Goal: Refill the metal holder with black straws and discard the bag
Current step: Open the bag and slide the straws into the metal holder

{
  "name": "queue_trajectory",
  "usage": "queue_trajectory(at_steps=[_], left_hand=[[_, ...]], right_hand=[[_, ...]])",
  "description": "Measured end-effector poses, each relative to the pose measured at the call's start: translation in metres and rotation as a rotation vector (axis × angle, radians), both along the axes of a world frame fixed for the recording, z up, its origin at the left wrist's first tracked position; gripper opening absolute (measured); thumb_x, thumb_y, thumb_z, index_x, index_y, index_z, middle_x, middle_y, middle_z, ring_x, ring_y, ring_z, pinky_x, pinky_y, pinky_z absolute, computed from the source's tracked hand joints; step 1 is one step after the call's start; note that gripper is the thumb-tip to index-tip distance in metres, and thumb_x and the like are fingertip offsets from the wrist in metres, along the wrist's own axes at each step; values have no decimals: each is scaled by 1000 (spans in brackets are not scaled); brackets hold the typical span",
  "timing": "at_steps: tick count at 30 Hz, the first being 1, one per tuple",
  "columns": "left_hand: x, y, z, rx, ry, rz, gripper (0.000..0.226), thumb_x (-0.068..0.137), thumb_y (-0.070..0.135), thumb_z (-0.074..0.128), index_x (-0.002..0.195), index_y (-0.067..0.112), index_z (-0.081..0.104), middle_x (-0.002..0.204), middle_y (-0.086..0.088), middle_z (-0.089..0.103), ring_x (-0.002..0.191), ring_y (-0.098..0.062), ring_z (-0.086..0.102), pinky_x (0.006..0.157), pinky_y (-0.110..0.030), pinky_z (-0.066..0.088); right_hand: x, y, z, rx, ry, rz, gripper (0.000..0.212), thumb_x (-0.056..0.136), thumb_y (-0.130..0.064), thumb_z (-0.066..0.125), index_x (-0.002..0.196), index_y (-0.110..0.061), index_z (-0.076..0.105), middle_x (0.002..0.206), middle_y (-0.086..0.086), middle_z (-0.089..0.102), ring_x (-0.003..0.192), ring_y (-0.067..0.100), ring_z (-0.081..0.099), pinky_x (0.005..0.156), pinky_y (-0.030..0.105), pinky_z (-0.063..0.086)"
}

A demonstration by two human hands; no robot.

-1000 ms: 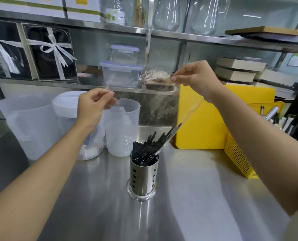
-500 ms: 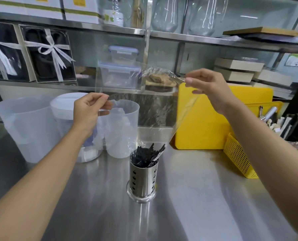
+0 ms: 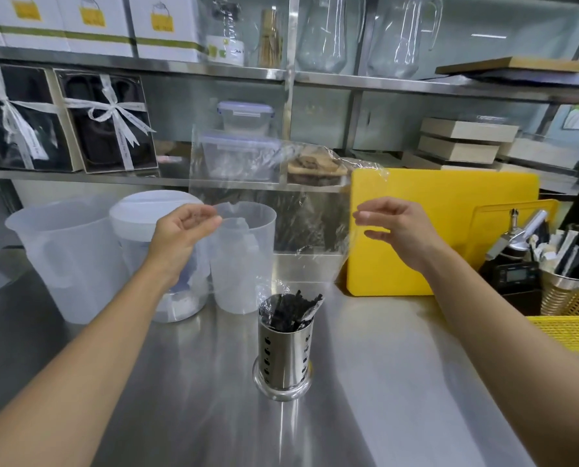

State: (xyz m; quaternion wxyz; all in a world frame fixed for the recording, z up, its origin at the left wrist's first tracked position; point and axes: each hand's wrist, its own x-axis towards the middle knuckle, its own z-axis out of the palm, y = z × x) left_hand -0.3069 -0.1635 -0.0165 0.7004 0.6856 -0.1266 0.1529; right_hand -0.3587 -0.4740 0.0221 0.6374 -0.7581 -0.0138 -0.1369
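A perforated metal holder [image 3: 283,358] stands on the steel counter, filled with black straws [image 3: 290,310]. A clear plastic bag [image 3: 268,197] hangs upright above it, its lower end still draped around the straws at the holder's rim. My left hand [image 3: 183,230] pinches the bag's left side between thumb and fingers. My right hand [image 3: 396,230] is beside the bag's right edge with thumb and fingers apart, and I see no film between them. The bag's top corners stand free above both hands.
Three translucent plastic jugs [image 3: 65,257] stand left of the holder. A yellow cutting board [image 3: 450,210] leans at the back right, with a yellow basket [image 3: 571,328] of utensils at the right edge. Shelves with boxes and containers [image 3: 244,143] run behind.
The last straws slid out of the bag into the holder. Both hands came down. My right hand let go of the bag's top corner and opened.
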Motion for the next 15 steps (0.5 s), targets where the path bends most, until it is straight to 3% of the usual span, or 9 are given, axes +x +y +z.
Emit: queue_trajectory(at_steps=[2, 4, 7, 10, 13, 15], left_hand=[[-1, 1, -6, 53, 47, -26, 15, 78, 1, 65, 82, 16, 65, 83, 0, 68, 86, -12, 62, 81, -17, 46], [-1, 1, -7, 71, 76, -13, 13, 80, 0, 62, 80, 12, 64, 69, 7, 72, 75, -5, 66, 77, -18, 48], [1, 1, -3, -45, 62, 18, 13, 83, 0, 59, 80, 12, 63, 62, 10, 73, 66, -2, 68, 74, -19, 54], [-3, -4, -3, -111, 64, 27, 12, 84, -1, 58, 81, 10, 63, 62, 8, 73, 65, -4, 69, 70, -17, 56], [-8, -6, -9, -114, 90, 41, 11, 84, -1, 58, 82, 8, 63, 62, 6, 73, 66, -7, 69, 77, -25, 55], [-10, -6, -5, -114, 75, 60, 10, 84, 0, 59, 81, 9, 64, 62, 6, 73, 66, -8, 68, 79, -28, 54]], right_hand=[[1, 0, -2, 28, -26, -38, 4, 78, -8, 68, 80, -11, 68, 82, 3, 70, 77, 14, 66, 75, 31, 49], [1, 1, 2, 82, -85, -68, 3, 79, -9, 67, 79, -11, 67, 81, 4, 69, 76, 13, 66, 75, 30, 49], [3, 1, 13, 116, -170, -39, 9, 79, -11, 68, 86, -16, 66, 90, 4, 69, 84, 14, 66, 77, 30, 50], [2, 1, 5, 69, -94, 29, 20, 79, -13, 67, 98, -18, 66, 102, 4, 70, 93, 16, 66, 80, 33, 51], [0, 6, -23, 6, -5, 21, 10, 79, -9, 67, 89, -10, 69, 91, 8, 71, 87, 21, 65, 85, 41, 48], [-1, 9, -30, 39, -38, -35, 3, 78, -8, 68, 78, -10, 70, 79, 7, 71, 80, 19, 64, 82, 39, 47]])
